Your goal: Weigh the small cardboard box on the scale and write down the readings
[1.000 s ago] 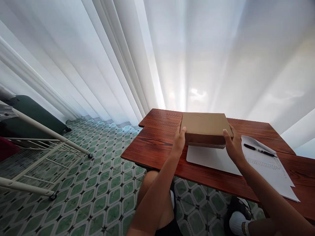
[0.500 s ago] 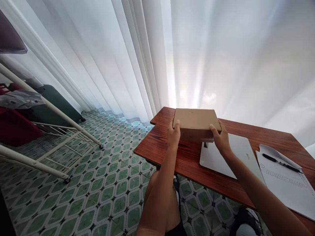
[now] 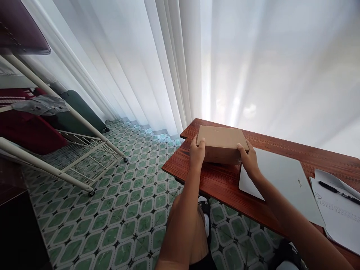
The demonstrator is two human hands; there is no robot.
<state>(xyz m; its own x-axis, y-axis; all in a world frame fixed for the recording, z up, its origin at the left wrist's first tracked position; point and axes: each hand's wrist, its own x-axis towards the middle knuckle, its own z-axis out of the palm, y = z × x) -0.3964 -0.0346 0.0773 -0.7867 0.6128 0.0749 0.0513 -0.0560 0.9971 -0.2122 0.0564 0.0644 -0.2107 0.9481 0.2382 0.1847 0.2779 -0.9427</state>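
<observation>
Since the earlier frame: cardboard box [image 3: 221, 138] shifted left along the worktop [image 3: 219, 182], clear of the closed silver laptop [image 3: 281, 178], whose lid now shows more. Box sits toward the worktop's left end; cannot tell whether its base touches wood. Left hand [image 3: 197, 150] and right hand [image 3: 249, 158] part-closed around opposite ends, thumbs along the near top edge, holding the box between them. Surface: reddish grained planks, stepped left end. Papers [image 3: 337, 215] right of laptop, black pen [image 3: 332, 187] on top. Room: sheer white curtain [image 3: 132, 63] behind, backlit; green-and-white patterned tile floor [image 3: 118, 210]; wheeled white metal frame [image 3: 59, 173] left, dark green case [image 3: 80, 108] beyond.
</observation>
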